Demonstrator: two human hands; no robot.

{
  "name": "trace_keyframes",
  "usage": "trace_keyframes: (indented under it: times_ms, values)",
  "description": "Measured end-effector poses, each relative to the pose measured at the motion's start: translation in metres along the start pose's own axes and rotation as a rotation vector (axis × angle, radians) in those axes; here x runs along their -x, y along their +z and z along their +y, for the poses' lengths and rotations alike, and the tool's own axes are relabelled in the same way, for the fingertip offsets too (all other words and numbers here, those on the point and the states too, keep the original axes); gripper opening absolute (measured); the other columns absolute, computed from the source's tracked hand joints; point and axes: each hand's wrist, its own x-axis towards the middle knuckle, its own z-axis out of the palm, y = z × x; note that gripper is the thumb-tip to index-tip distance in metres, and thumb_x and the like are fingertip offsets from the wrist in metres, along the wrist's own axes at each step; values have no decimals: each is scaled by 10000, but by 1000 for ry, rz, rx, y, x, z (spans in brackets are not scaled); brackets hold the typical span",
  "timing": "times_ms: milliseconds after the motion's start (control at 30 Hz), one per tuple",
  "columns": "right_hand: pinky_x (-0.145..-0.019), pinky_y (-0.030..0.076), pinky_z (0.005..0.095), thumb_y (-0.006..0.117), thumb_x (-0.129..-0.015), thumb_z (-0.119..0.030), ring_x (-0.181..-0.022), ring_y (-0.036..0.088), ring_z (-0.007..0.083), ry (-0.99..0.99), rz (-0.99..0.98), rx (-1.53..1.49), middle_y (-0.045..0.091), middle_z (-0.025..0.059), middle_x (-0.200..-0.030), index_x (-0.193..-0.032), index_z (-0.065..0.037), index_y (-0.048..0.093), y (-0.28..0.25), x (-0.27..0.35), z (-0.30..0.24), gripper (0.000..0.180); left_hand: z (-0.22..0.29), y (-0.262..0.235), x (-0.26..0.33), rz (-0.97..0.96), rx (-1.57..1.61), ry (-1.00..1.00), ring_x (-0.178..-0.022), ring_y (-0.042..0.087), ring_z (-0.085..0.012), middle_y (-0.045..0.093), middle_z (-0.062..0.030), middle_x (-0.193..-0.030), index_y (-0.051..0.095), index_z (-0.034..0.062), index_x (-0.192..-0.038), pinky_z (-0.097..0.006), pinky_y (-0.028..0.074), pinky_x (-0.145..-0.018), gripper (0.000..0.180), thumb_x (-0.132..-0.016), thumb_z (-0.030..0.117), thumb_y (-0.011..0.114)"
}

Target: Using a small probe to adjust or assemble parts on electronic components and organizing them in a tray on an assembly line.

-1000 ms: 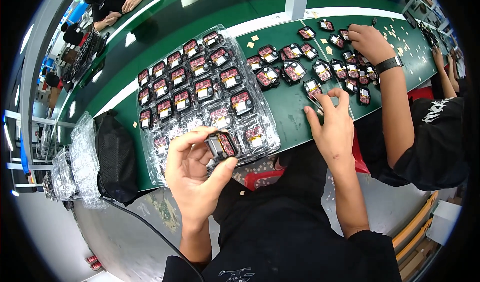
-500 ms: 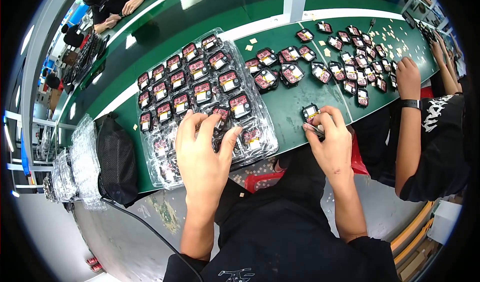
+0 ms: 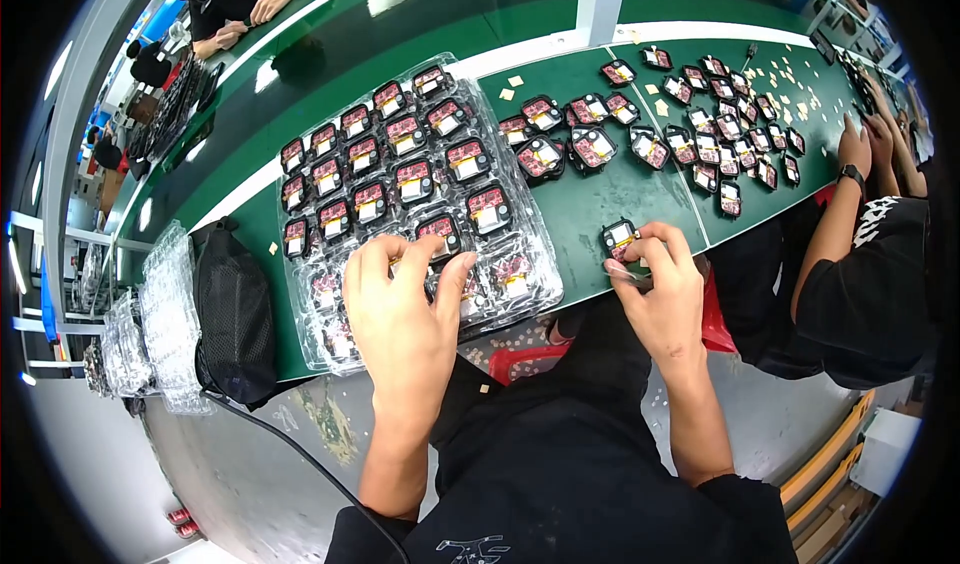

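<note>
My left hand (image 3: 402,314) is over the clear plastic tray (image 3: 545,282), thumb and fingertips at the near edges of a black-cased device (image 3: 437,232) with a red circuit board and white part. The palm hides the cells below. My right hand (image 3: 662,289) pinches another small black-cased device (image 3: 618,236) with a white part and yellow strip, above the green table near its front edge. Something thin and shiny shows by the right thumb, but I cannot make out what. Several similar devices, such as this one (image 3: 412,180), sit in rows in the tray's farther cells.
Loose devices (image 3: 730,154) crowd the table (image 3: 565,219) at right, among pale yellow squares (image 3: 787,89). A co-worker's arm (image 3: 835,219) is at right; another person sits across the table. A black mesh bag (image 3: 235,314) and stacked clear trays (image 3: 172,319) stand at left.
The device under my left fingers now lies flatter and shows more of its face. My right hand has turned its device slightly. The co-worker's hand at right has moved away from the loose devices.
</note>
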Motion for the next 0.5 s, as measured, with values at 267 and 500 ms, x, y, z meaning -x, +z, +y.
trace_keyframes:
  times_ms: [267,500]
  values:
    - [-667,576,342,916,-703,-56,-848,711,265,-287,80,-316,685,193,-1155,-958,-12,642,-19,7,-26,377,13,-12,9,98,291,103,-1013,620,-321,617,-148,-1121,725,14,-1139,-422,506,-900,364,-805,94,845]
    - [-676,608,312,946,-725,-158,-908,762,276,-404,-205,-779,717,226,-1170,-1000,-39,617,-37,9,-50,446,40,-19,41,-476,1757,-381,-1335,554,-298,513,-215,-1456,545,-96,-1379,-410,453,-1122,581,-889,73,807]
